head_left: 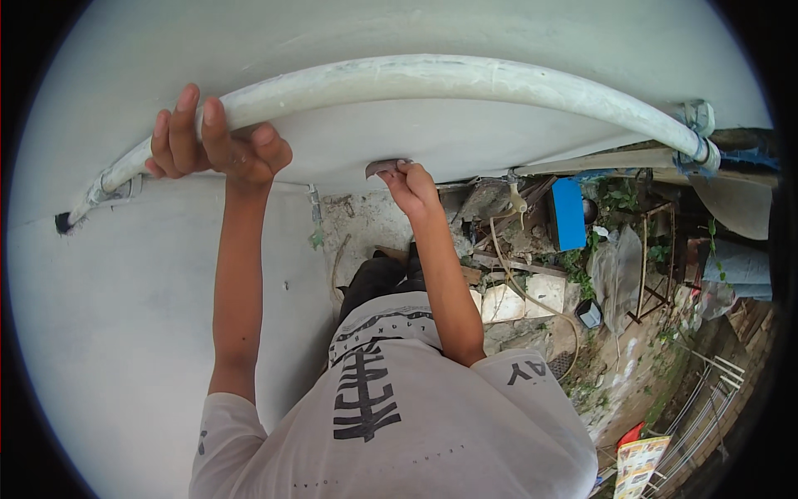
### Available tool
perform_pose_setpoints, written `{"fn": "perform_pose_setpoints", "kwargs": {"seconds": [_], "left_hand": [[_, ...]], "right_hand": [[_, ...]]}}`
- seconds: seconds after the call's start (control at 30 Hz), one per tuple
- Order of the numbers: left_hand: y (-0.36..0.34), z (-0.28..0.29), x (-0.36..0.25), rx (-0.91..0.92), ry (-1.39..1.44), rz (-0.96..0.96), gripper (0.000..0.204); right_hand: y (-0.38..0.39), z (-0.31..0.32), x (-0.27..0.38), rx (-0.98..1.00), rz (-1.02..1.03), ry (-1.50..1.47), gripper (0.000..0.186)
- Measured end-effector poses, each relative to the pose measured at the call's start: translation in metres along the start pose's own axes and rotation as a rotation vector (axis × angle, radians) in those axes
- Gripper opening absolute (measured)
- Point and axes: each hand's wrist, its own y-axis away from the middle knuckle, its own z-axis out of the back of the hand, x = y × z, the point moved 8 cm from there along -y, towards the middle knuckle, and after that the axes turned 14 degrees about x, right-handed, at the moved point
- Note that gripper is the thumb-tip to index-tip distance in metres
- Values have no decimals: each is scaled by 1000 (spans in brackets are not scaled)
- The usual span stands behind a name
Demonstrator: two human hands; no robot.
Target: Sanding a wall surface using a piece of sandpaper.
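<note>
My left hand (218, 148) is raised against a white pipe (432, 79) that runs along the pale wall, bowed by the lens. Its fingers are apart and lie across the pipe's left part, with the thumb just below it. Under the middle of the pipe, close to the wall, my right hand (412, 190) pinches a thin, curled grey-brown sheet that looks like sandpaper (384, 168). The pipe's surface is streaky and uneven in colour.
Clamps (697, 121) hold the pipe at its right end. Below the wall are a tap (517, 200) with a hose (532, 298), a blue panel (568, 214), and white tiles (504, 303). A metal frame (652, 262) and rubble lie further right.
</note>
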Motion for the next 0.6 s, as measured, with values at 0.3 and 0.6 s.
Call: {"fn": "perform_pose_setpoints", "kwargs": {"seconds": [0.3,0.6], "left_hand": [[4,-1,4,-109,113,135,44],[-6,-2,4,-158,62,141,46]], "right_hand": [[-12,53,11,-86,77,90,28],[-26,79,20,-247,180,-40,29]]}}
